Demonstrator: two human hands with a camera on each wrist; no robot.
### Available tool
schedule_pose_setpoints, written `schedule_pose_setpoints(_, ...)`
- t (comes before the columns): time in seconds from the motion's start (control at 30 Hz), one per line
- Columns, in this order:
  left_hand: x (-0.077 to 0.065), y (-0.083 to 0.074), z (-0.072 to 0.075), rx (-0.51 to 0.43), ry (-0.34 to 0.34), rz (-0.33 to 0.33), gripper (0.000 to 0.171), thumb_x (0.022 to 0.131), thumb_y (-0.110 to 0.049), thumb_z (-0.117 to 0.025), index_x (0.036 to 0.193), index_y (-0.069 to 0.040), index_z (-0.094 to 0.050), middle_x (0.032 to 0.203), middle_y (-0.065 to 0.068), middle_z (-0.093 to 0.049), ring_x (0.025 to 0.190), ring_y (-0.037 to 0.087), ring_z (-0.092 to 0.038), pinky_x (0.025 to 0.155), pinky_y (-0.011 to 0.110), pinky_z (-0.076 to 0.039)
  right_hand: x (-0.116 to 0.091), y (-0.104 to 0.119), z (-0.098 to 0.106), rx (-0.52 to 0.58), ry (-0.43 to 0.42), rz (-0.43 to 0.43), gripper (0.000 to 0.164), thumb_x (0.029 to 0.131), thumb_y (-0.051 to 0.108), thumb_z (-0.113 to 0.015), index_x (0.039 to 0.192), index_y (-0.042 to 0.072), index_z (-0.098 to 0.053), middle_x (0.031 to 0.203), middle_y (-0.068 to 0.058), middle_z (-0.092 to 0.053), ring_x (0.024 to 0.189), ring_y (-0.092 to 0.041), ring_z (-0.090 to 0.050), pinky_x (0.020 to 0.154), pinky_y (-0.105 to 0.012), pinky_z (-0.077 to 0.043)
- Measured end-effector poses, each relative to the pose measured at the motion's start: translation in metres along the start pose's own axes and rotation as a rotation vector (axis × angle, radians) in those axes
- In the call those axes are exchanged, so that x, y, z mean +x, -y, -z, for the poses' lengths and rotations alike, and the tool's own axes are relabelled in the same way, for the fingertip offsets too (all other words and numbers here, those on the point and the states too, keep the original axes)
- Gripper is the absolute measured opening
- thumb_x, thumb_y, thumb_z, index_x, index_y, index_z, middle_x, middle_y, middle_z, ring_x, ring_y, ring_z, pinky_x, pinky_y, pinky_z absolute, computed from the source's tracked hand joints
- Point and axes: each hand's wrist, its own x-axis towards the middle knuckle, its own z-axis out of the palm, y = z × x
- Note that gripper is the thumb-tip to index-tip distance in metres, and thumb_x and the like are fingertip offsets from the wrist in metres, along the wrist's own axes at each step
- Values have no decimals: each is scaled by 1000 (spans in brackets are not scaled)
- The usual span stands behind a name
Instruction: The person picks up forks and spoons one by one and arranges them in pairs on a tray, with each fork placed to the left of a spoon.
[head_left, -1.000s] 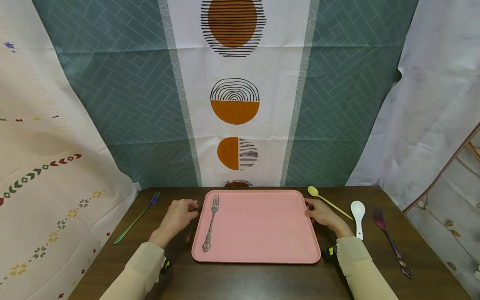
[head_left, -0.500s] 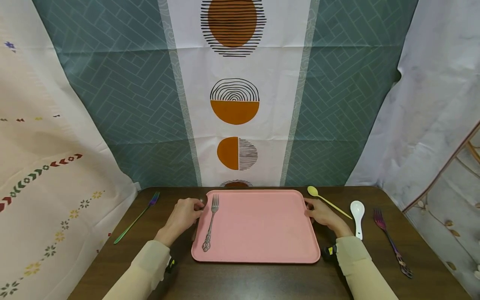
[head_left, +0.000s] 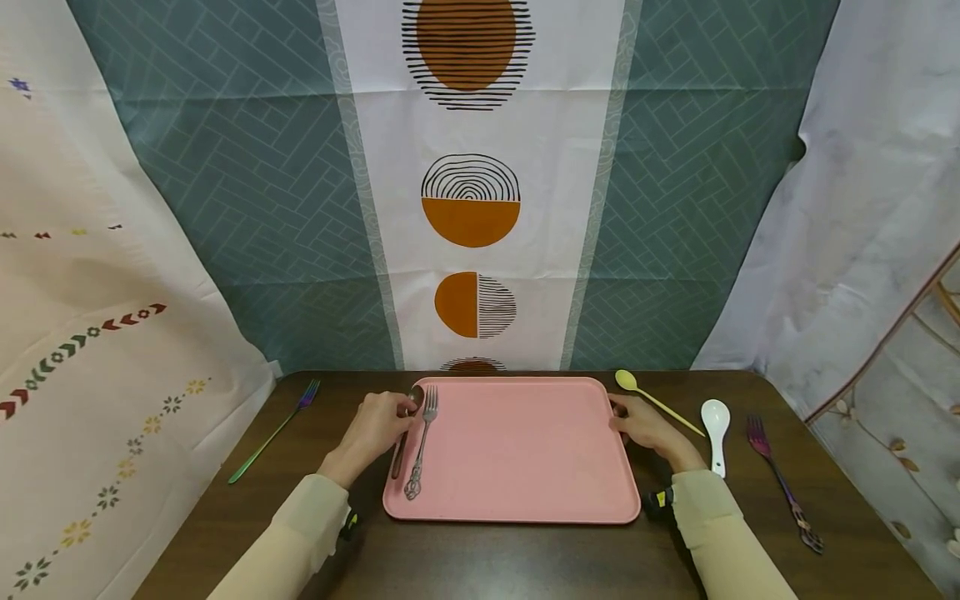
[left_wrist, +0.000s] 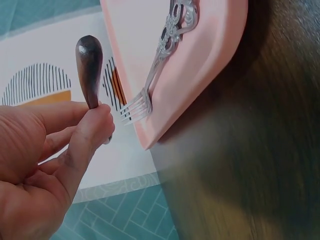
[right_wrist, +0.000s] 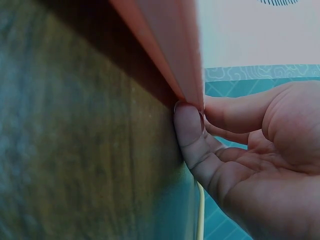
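My left hand (head_left: 375, 429) pinches a spoon (head_left: 398, 458) with a dark brown handle between thumb and fingers. It hangs over the left edge of the pink tray (head_left: 525, 450), its bowl toward the back; the left wrist view shows the rounded handle end (left_wrist: 90, 65) above the fingers. A silver fork (head_left: 423, 446) with an ornate handle lies on the tray just right of the spoon, tines to the back. On the opposite side, my right hand (head_left: 645, 429) grips the tray's right rim (right_wrist: 185, 75), thumb against one face and fingers on the other.
A green-handled fork (head_left: 273, 433) with purple tines lies at the table's left. Beyond my right hand are a yellow spoon (head_left: 652, 400), a white spoon (head_left: 716, 433) and a purple fork (head_left: 783, 483). Patterned cloth (head_left: 300, 208) hangs behind the dark wooden table (head_left: 510, 562).
My left hand has moved right with the spoon, from beside the tray to over its left edge. My right hand stays on the rim, and the tray has not visibly shifted.
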Motion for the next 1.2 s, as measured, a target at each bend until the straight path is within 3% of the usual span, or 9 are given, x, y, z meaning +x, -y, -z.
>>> schedule_pose_setpoints(0.23, -2, -5, -7, -7, 18, 3, 14, 91, -6, -78, 104, -2, -80, 81, 5, -72, 58, 11, -65, 52, 27, -55, 0, -1, -2, -3, -3, -3, 59, 94, -8, -54, 150, -17, -39, 88, -13, -57, 67, -21, -59, 60, -33, -56)
schedule_pose_setpoints(0.73, -4, -17, -23, -10, 65, -27, 13, 90, -3, -78, 103, -5, -81, 88, 7, -73, 71, 14, -67, 57, 29, -56, -9, 3, -6, -21, -35, 4, 57, 95, -6, -55, 148, -19, -39, 90, -13, -54, 68, -20, -58, 60, -31, -54)
schedule_pose_setpoints(1.03, -4, -21, -33, -61, 100, -19, 13, 91, -2, -76, 104, -2, -80, 81, 4, -70, 58, 11, -61, 50, 25, -51, -9, 2, -7, -11, -29, -12, 58, 95, -7, -54, 149, -18, -38, 90, -12, -56, 70, -22, -59, 62, -34, -56)
schedule_pose_setpoints(1.2, -4, -24, -36, -38, 107, -28, 13, 90, -2, -78, 103, -3, -80, 79, 3, -69, 56, 11, -60, 48, 25, -50, -9, 3, -6, -3, -33, -2, 57, 95, -7, -55, 149, -19, -38, 91, -13, -55, 69, -22, -59, 61, -34, -56)
